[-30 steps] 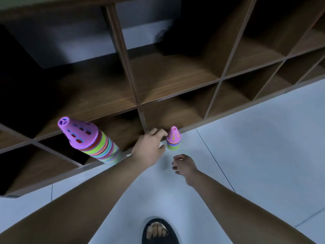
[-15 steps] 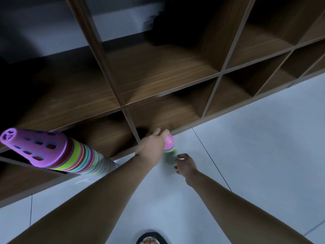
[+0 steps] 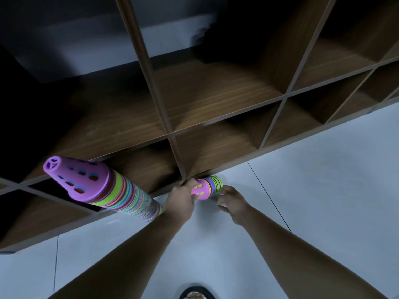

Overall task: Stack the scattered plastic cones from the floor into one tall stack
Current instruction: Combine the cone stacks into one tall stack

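Observation:
A small stack of cones (image 3: pixel 208 187), pink on top with yellow holes and coloured rims below, is tipped on its side at the foot of the shelf. My left hand (image 3: pixel 182 201) grips its pink tip end. My right hand (image 3: pixel 234 203) touches the rim end with curled fingers. A tall stack of many coloured cones (image 3: pixel 103 190), topped by a purple cone with holes, stands on the floor to the left and leans toward the camera.
A dark wooden cubby shelf (image 3: pixel 216 134) runs across the view just behind the cones. Pale tiled floor (image 3: pixel 313 201) spreads to the right and toward me. My sandalled foot (image 3: pixel 196 294) shows at the bottom edge.
My left hand closed on the small stack and tipped it from upright onto its side. My right hand moved up to its rim end. The view shifted closer.

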A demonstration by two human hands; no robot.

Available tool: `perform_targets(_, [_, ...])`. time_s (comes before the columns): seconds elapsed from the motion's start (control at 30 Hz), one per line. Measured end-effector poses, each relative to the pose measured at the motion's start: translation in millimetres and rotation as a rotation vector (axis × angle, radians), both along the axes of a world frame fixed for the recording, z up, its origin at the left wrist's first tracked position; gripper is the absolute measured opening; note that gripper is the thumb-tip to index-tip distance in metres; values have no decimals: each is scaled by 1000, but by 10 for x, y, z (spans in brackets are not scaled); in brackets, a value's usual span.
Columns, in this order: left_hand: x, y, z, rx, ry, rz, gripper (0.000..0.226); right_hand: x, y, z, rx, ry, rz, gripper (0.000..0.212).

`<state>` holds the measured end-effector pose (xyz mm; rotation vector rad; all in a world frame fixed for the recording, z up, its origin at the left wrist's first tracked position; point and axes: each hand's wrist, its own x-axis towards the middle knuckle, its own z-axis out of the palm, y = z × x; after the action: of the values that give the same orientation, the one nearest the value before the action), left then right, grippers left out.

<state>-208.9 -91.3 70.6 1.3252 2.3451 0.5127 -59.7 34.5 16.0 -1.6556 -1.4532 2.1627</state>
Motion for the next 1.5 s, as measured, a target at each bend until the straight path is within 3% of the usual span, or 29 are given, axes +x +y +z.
perform_targets(0.17, [52, -185, 361, 103, -42, 22, 38, 73, -80, 460, 40, 26, -1, 13])
perform_targets(0.23, [39, -286, 649, 141, -21, 20, 39, 64, -130, 714, 54, 47, -7, 24])
perform_targets(0.57, [-47, -957, 2606, 475, 13, 120, 51, -207, -716, 2445, 138, 188, 15, 30])
perform_targets(0.87, [-204, -1667, 3977, 861, -65, 303, 36, -840, -1379, 3960, 154, 309, 80, 21])
perform_targets(1.03, [-422, -2010, 4061, 886, -10, 364, 35, -1070, -1847, 4111, 201, 271, 144, 18])
perform_targets(1.27, [-556, -1972, 3831, 805, -25, 327, 35, -1028, -1923, 3952, 396, 76, 123, 10])
perform_targets(1.43, [-674, -1898, 3571, 653, 39, 304, 45, -1005, -1999, 3825, 512, -62, 321, 8])
perform_targets(1.5, [-713, -1879, 3493, 604, 65, 289, 51, -999, -1990, 3797, 524, -98, 359, 20])
